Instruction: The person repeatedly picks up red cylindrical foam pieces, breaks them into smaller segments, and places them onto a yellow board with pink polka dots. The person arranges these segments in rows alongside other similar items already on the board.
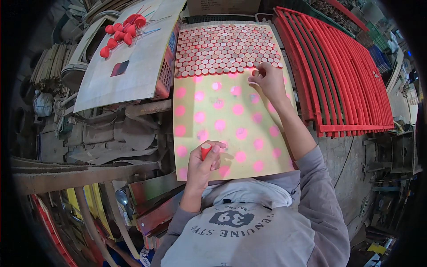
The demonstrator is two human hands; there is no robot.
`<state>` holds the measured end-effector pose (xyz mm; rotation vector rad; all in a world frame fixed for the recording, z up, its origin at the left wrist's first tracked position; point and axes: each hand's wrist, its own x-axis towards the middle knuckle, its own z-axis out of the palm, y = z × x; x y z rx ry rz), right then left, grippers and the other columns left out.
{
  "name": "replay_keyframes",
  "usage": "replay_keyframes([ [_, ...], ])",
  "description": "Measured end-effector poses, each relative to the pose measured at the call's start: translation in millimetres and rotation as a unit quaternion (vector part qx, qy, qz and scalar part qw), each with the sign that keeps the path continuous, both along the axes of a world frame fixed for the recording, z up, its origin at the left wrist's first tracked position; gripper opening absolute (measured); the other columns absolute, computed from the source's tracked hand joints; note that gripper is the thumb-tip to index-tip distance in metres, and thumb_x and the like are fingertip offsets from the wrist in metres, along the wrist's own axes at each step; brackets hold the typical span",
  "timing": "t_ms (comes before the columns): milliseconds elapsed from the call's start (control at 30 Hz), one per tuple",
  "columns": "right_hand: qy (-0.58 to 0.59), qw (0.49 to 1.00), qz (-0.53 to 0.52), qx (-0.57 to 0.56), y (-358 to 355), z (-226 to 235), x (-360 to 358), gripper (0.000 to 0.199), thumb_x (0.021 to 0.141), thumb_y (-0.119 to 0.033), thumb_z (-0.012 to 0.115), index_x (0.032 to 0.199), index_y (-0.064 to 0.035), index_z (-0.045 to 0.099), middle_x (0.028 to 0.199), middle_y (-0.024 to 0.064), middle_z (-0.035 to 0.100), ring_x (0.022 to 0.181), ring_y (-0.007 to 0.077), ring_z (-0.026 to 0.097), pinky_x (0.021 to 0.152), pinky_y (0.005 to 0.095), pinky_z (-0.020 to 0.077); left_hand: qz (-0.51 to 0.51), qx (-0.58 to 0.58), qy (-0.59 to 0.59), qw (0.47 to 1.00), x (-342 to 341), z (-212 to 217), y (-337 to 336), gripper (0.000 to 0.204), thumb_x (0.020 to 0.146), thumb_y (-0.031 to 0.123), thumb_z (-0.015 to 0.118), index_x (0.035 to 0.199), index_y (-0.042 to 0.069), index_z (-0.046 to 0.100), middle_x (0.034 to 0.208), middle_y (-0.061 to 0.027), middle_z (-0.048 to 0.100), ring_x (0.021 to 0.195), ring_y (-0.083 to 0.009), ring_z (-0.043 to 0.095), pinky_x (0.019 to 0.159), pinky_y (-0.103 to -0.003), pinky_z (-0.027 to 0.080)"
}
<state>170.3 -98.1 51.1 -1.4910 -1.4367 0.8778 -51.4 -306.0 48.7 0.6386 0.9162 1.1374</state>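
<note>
A yellow board (229, 117) with pink dots lies in front of me. Its far part is covered by tightly packed rows of short round pegs (227, 50), pale on top and red at the sides. Near the right end of the closest row, my right hand (267, 82) pinches a small red-sided peg (255, 73) between thumb and fingertips, partly hidden by the fingers. Over the board's near left part, my left hand (203, 163) is closed around a red peg (206, 150) whose pale end points up. Whether more pegs sit inside that fist cannot be seen.
To the left, a white panel (100, 84) bears red rounded pieces on thin sticks (122, 31) and a small dark square (119, 68). A rack of red slats (347, 75) stands at the right. Wooden bars (80, 175) run along the lower left.
</note>
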Motion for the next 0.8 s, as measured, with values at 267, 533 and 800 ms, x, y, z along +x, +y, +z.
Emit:
replay_keyframes([
  [267, -0.114, 0.989, -0.020, 0.094, 14.8, -25.6, -2.1, 0.018, 0.074, 0.000, 0.075, 0.088, 0.0048, 0.066, 0.078, 0.0131, 0.068, 0.069, 0.0184, 0.065, 0.065, 0.0327, 0.0512, 0.037, -0.012, 0.036, 0.999, -11.8, -9.1, -6.6, 0.022, 0.100, 0.021, 0.058, 0.103, 0.000, 0.062, 0.064, 0.0052, 0.038, 0.053, -0.0041, 0.034, 0.050, -0.022, 0.028],
  [533, -0.238, 0.964, -0.065, 0.098, 9.5, -25.9, -0.6, 0.023, 0.074, -0.008, 0.080, 0.091, 0.0012, 0.067, 0.083, 0.0099, 0.071, 0.071, 0.0141, 0.066, 0.068, 0.0286, 0.0531, 0.046, -0.009, 0.036, 0.998, -17.8, -7.2, -5.3, 0.020, 0.100, 0.020, 0.058, 0.103, 0.001, 0.062, 0.064, 0.0054, 0.038, 0.053, -0.0040, 0.034, 0.050, -0.022, 0.029],
  [800, -0.092, 0.991, -0.061, 0.075, 17.7, -30.6, -3.5, 0.025, 0.077, -0.001, 0.075, 0.100, 0.0023, 0.066, 0.086, 0.0089, 0.071, 0.076, 0.0127, 0.066, 0.071, 0.0265, 0.0536, 0.040, -0.009, 0.035, 0.999, -14.4, -14.0, -5.4, 0.019, 0.100, 0.020, 0.059, 0.103, 0.001, 0.062, 0.064, 0.0052, 0.040, 0.052, -0.0041, 0.035, 0.051, -0.022, 0.029],
])
